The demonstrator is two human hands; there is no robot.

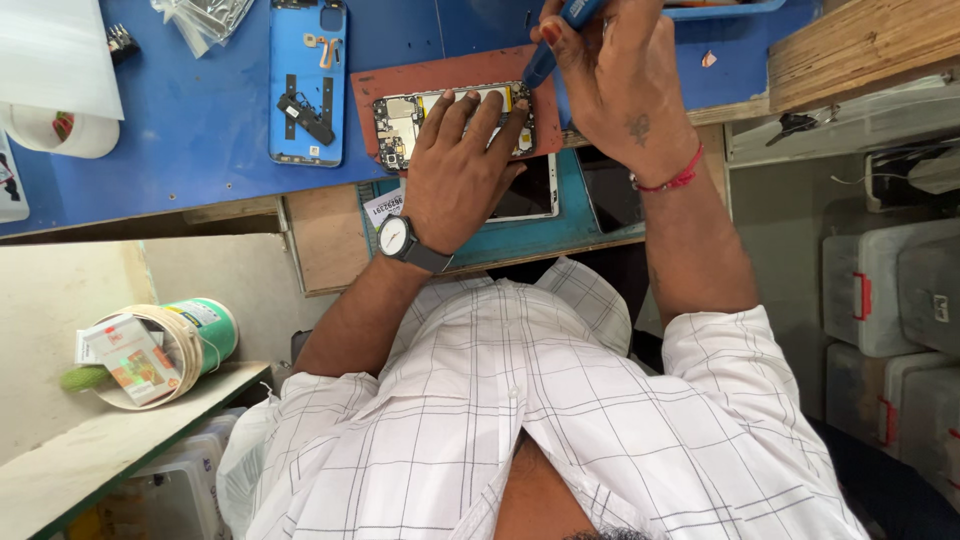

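Nearest the camera: checked white shirt (520, 400), both forearms extended over the counter (200, 140). Left hand (455, 170), wristwatch (405, 240) on it, lies flat with fingers spread on the opened phone (400, 125); its grip is open, nothing enclosed, apparently pressing down so the phone does not shift under the tool. The phone rests on a reddish-brown work mat (440, 75), circuit board and battery exposed, lying just past a teal mat (540, 230) that carries a white-framed screen part (530, 195). Right hand (615, 85), red thread at the wrist, has its grip closed round a blue screwdriver (555, 40), held steeply, tip down at the phone's right end beside the left fingertips. Farther left: a blue back cover (308, 85), inside up, holding small loose parts, probably parked clear of the work. Beyond it, a clear bag (205, 20).
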